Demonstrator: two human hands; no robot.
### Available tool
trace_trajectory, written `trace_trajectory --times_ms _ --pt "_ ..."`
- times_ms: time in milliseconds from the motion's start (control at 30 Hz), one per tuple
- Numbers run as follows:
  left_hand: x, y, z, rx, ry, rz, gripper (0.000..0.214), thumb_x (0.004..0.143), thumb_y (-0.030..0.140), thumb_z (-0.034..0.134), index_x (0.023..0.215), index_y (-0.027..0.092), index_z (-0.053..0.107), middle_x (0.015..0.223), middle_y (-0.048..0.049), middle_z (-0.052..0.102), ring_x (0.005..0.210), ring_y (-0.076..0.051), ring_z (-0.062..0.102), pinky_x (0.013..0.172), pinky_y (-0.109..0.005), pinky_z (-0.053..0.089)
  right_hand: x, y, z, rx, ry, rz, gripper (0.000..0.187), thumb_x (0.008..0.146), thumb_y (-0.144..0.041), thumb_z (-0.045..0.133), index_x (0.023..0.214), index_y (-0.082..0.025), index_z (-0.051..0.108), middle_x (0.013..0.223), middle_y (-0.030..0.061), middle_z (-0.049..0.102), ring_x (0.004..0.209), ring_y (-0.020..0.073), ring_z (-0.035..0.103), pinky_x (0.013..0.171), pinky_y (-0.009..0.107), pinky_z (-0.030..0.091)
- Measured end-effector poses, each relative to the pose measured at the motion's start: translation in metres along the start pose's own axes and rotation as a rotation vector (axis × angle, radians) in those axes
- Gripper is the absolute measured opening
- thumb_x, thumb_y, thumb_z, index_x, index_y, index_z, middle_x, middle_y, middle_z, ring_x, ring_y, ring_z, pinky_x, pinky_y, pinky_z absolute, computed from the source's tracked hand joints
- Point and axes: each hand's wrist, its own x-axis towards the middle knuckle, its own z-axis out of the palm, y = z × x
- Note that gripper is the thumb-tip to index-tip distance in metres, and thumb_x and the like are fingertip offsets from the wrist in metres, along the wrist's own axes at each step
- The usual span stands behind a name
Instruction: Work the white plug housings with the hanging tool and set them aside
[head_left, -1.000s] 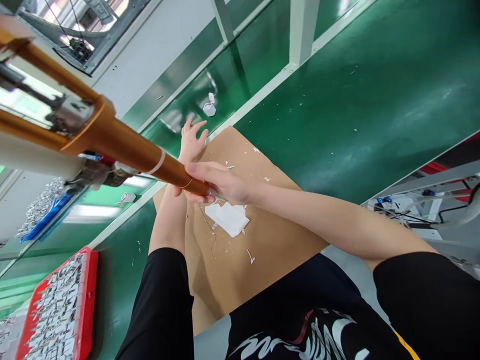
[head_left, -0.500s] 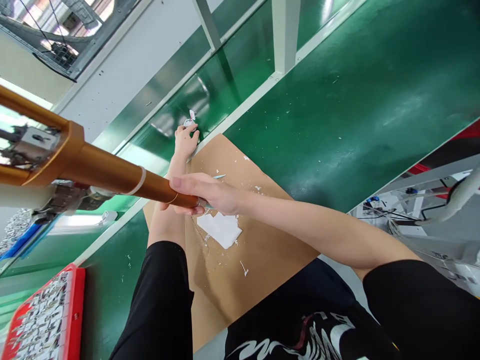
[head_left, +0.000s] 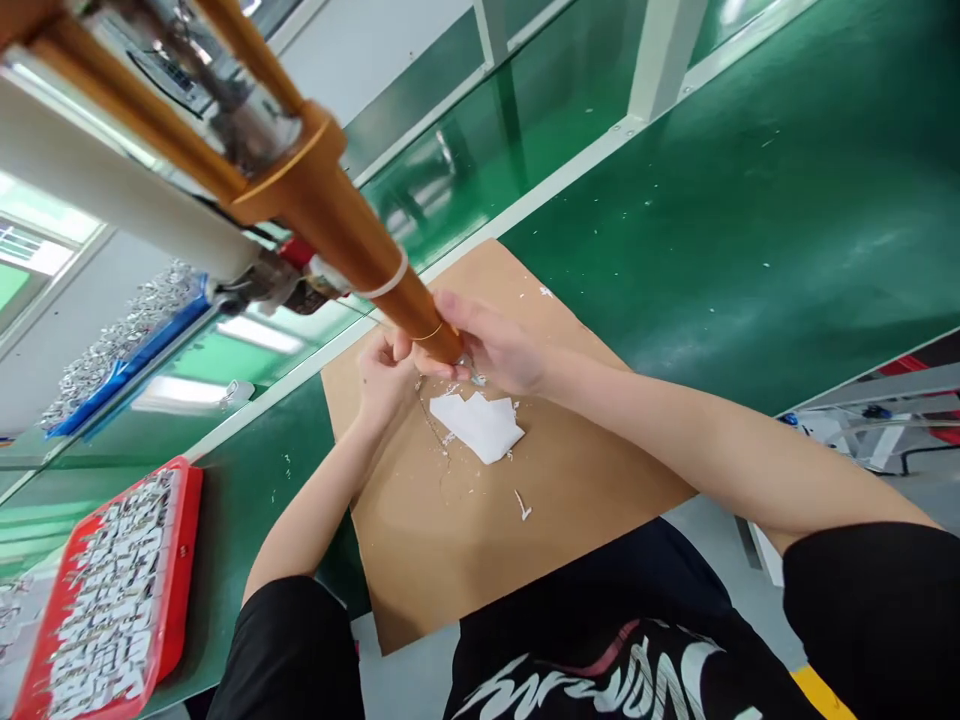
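A copper-coloured tubular tool (head_left: 364, 240) slants down from the upper left, with a slim tip at its lower end. My right hand (head_left: 499, 345) is closed round that lower end, thumb on top. Beside the tip, my left hand (head_left: 386, 370) has its fingers curled in. The tool partly covers those fingers, so what they hold cannot be made out. Just below both hands, a white paper piece (head_left: 480, 428) with a jagged edge lies on a brown cardboard sheet (head_left: 480, 540). White scraps are scattered around it.
The cardboard rests on a green bench (head_left: 720, 240) with a pale raised rail (head_left: 555, 190) behind. At lower left stands a red tray (head_left: 184, 560) of small white-and-metal parts. A blue-edged tray (head_left: 135, 355) heaped with metal parts is farther back. A white post (head_left: 664, 65) rises behind.
My left hand has drawn back from beyond the rail to beside the tool's tip. The small white piece there is gone from that spot. The tool now tilts more steeply; the camera view has shifted.
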Motion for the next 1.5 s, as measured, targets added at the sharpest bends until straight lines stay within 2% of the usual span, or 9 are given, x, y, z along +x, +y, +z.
trace_trajectory --times_ms 167,300,467,633,933,1100,1233,1433,1500 --pt "-0.044 0.002 -0.002 -0.287 -0.199 0.091 0.036 0.075 0.023 0.067 0.100 0.022 0.041 0.091 -0.0011 0.062 0.080 -0.011 0.064 0.069 -0.023 0.052 -0.002 -0.003 -0.001 0.002 -0.016 0.015 0.054 0.093 -0.057 0.023 0.089 -0.013 0.054 0.054 -0.0060 0.040 0.045 0.0027 0.035 0.049 0.019 0.032" --pt "-0.050 -0.002 0.003 -0.273 -0.337 0.262 0.046 0.078 0.020 0.066 0.116 0.025 0.038 0.102 -0.0040 0.060 0.082 -0.012 0.063 0.066 -0.022 0.051 -0.003 -0.003 -0.002 0.020 -0.013 0.016 0.054 0.093 -0.055 0.024 0.090 -0.011 0.055 0.053 -0.0063 0.041 0.045 0.0029 0.037 0.051 0.020 0.035" --pt "-0.052 -0.004 0.002 -0.189 -0.456 0.374 0.043 0.083 0.024 0.064 0.120 0.022 0.043 0.111 -0.0084 0.061 0.098 -0.017 0.061 0.074 -0.026 0.052 -0.004 -0.001 -0.001 0.003 -0.041 -0.027 0.057 0.095 -0.052 0.017 0.092 -0.009 0.054 0.055 -0.0050 0.044 0.046 0.0027 0.039 0.052 0.020 0.035" --pt "-0.056 0.003 -0.003 -0.013 -0.363 0.581 0.046 0.080 0.026 0.066 0.121 0.019 0.047 0.111 -0.0086 0.062 0.102 -0.020 0.060 0.087 -0.034 0.051 -0.003 0.000 0.006 0.028 -0.046 -0.109 0.048 0.096 -0.049 0.022 0.092 -0.011 0.051 0.063 -0.0045 0.047 0.047 0.0022 0.042 0.047 0.018 0.032" --pt "-0.058 -0.006 -0.003 0.063 -0.223 0.641 0.021 0.092 0.022 0.047 0.112 0.023 0.054 0.115 -0.0081 0.058 0.096 -0.016 0.062 0.075 -0.029 0.055 -0.003 -0.007 0.013 0.026 -0.041 -0.012 0.055 0.094 -0.054 0.023 0.088 -0.010 0.055 0.048 -0.0052 0.042 0.044 0.0064 0.038 0.051 0.023 0.033" --pt "-0.057 0.006 -0.005 0.139 -0.269 0.679 0.026 0.094 0.016 0.036 0.102 0.020 0.061 0.107 -0.0077 0.061 0.091 -0.015 0.061 0.076 -0.029 0.053 -0.004 -0.009 0.019 -0.046 -0.009 0.056 0.055 0.093 -0.054 0.019 0.086 -0.014 0.056 0.050 -0.0032 0.039 0.046 0.0084 0.036 0.051 0.025 0.031" --pt "-0.058 0.009 -0.004 0.307 -0.297 0.687 0.025 0.088 0.026 0.049 0.110 0.018 0.057 0.100 -0.0082 0.063 0.094 -0.020 0.059 0.079 -0.032 0.050 -0.003 -0.007 0.021 -0.070 -0.045 0.017 0.049 0.094 -0.051 0.021 0.090 -0.017 0.056 0.055 -0.0040 0.041 0.046 0.0078 0.037 0.051 0.026 0.032" --pt "-0.061 0.003 -0.002 0.379 -0.238 0.731 0.030 0.080 0.030 0.064 0.107 0.019 0.055 0.093 -0.0047 0.063 0.078 -0.015 0.062 0.067 -0.024 0.049 -0.002 -0.010 0.023 -0.055 -0.126 0.017 0.043 0.095 -0.042 0.018 0.097 -0.021 0.056 0.061 -0.0057 0.051 0.045 0.0052 0.039 0.046 0.023 0.031" --pt "-0.062 0.002 -0.002 0.374 -0.206 0.758 0.032 0.078 0.031 0.068 0.105 0.019 0.055 0.096 -0.0052 0.064 0.080 -0.015 0.063 0.067 -0.022 0.050 -0.003 -0.011 0.024 -0.040 -0.138 0.024 0.042 0.095 -0.041 0.018 0.099 -0.022 0.055 0.078 -0.0053 0.060 0.045 0.0037 0.039 0.047 0.023 0.033"
